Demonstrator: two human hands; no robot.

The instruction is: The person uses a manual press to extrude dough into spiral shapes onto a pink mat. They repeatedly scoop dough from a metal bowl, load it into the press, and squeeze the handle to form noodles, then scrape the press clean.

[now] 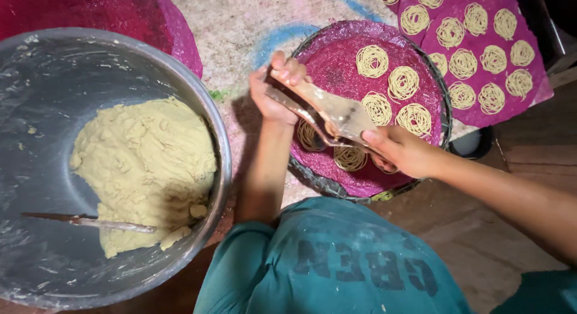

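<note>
Both hands clamp the press over the tray
Left hand [273, 88] and right hand [399, 149] grip opposite ends of the long wooden noodle press [327, 112], its axis slanting above the round pink-lined woven tray [336, 185]

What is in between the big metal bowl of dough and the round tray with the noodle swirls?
In the head view, the person's left forearm crosses that gap, over a strip of pale woven mat between the bowl and the tray.

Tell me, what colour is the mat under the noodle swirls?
The mat is bright pink-magenta; the head view shows it.
</note>
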